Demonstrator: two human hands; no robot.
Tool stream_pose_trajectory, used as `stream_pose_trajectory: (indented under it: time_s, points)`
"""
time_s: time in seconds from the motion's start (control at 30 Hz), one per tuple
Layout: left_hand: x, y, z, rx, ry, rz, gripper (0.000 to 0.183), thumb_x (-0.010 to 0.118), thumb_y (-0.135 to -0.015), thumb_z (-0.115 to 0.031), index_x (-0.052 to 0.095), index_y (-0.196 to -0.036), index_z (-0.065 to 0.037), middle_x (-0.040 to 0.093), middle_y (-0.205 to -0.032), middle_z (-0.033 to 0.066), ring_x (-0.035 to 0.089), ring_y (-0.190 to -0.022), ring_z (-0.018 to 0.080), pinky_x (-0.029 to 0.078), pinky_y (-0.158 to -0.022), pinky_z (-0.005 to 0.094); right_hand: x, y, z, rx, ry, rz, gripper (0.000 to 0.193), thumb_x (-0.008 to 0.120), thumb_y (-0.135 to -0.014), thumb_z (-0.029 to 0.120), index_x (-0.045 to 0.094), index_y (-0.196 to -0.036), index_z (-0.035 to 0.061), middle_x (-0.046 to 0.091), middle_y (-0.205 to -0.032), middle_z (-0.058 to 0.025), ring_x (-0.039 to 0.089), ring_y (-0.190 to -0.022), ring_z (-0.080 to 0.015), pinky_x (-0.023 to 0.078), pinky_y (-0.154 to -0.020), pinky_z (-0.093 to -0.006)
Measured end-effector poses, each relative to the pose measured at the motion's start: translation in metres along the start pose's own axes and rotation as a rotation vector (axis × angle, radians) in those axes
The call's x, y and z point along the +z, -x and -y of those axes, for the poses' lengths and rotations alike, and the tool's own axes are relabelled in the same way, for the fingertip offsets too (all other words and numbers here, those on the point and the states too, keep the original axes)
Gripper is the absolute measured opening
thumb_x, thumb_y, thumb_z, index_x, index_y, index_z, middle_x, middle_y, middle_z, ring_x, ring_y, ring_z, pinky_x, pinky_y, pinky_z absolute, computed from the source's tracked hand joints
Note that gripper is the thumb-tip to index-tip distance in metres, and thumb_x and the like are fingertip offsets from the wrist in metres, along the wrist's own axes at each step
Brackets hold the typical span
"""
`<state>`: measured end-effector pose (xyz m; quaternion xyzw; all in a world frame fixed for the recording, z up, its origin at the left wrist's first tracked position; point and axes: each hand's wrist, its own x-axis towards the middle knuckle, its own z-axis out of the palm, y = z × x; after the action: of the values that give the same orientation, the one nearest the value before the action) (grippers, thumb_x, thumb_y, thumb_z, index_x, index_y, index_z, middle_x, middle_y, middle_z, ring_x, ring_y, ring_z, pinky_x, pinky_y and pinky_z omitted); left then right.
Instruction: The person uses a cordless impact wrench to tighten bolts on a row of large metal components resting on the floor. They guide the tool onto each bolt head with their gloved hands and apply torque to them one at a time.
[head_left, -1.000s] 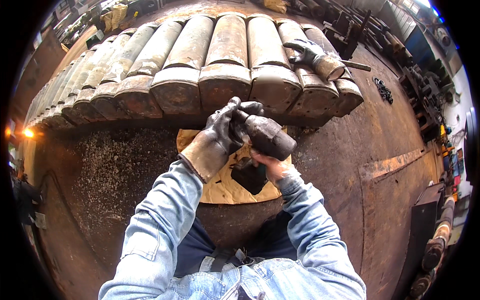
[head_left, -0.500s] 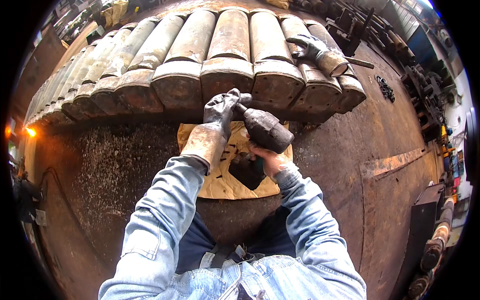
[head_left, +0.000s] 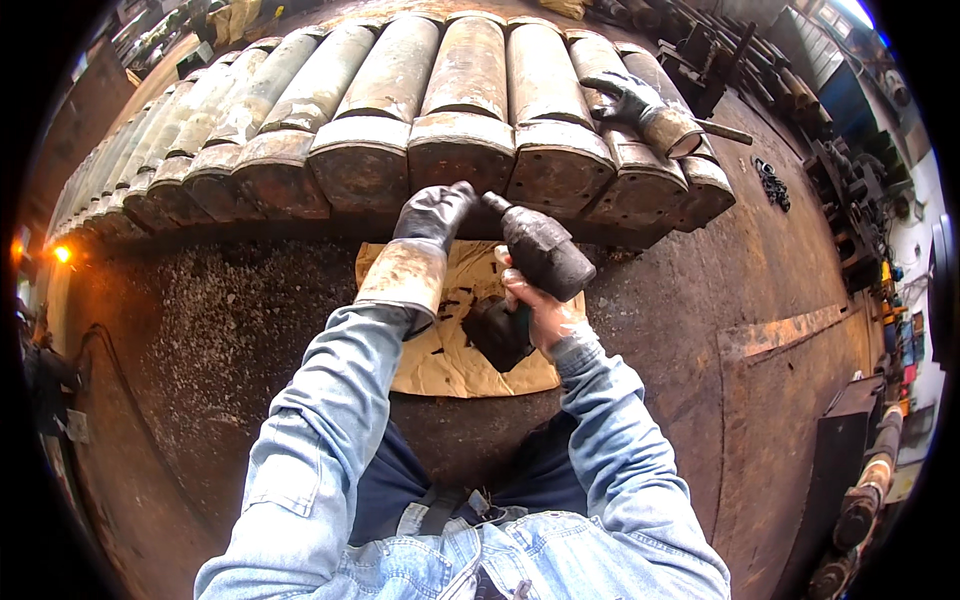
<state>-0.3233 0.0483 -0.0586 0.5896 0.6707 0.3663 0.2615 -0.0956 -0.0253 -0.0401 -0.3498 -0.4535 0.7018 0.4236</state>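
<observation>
My right hand (head_left: 545, 318), bare, is wrapped round the handle of a dark cordless impact driver (head_left: 546, 256). The tool's nose tilts up and left toward the rusty end faces of a row of metal cylinders (head_left: 462, 150). My left hand (head_left: 432, 218), in a dark glove with a tan cuff, is closed in a pinch just left of the nose, apart from it. What its fingers hold, if anything, I cannot make out. Below both hands a sheet of brown paper (head_left: 420, 375) lies on the floor with several small dark pieces (head_left: 447, 308) on it.
An empty work glove (head_left: 632, 98) lies on the cylinders at the right, beside a rod (head_left: 725, 131). A small chain heap (head_left: 770, 182) and a flat metal strip (head_left: 790, 330) are on the rusty floor to the right. An orange glow (head_left: 62, 254) shows at far left.
My left fingers have come away from the driver's nose, leaving a small gap. The driver has shifted slightly right and its nose slightly up.
</observation>
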Motion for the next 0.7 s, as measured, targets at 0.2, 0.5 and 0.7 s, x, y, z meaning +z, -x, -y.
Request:
stream_pose_trajectory:
  time_s: [0.2, 0.5, 0.7]
  points:
    - [0.001, 0.031, -0.019, -0.208, -0.171, 0.206, 0.041, 0.084, -0.086, -0.029, 0.073, -0.115, -0.001, 0.077, -0.107, 0.0144, 0.073, -0.098, 0.0216, 0.055, -0.092, 0.0332, -0.018, -0.031, -0.013, -0.085, 0.056, -0.172, 0.033, 0.072, -0.091, 0.003, 0.066, -0.124, -0.0012, 0.069, -0.102, -0.0047, 0.056, -0.074, -0.0118, 0.047, -0.065, -0.0291]
    - [-0.032, 0.041, 0.005, -0.08, -0.083, 0.019, 0.041, 0.085, -0.085, -0.024, 0.072, -0.111, 0.004, 0.077, -0.106, 0.0168, 0.073, -0.097, 0.019, 0.057, -0.088, 0.0335, -0.01, -0.081, -0.045, -0.101, 0.054, -0.184, 0.035, 0.078, -0.091, 0.021, 0.064, -0.122, 0.01, 0.064, -0.107, 0.0016, 0.056, -0.092, -0.0134, 0.048, -0.081, -0.0318]
    - [-0.045, 0.044, 0.013, -0.08, 0.114, 0.026, 0.036, 0.084, -0.087, -0.02, 0.072, -0.11, 0.004, 0.077, -0.102, 0.013, 0.071, -0.095, 0.0153, 0.057, -0.085, 0.0313, 0.006, -0.095, -0.076, -0.401, 0.251, -0.263, 0.038, 0.075, -0.095, 0.021, 0.063, -0.127, 0.0061, 0.067, -0.11, -0.0014, 0.06, -0.092, -0.0143, 0.049, -0.08, -0.0316]
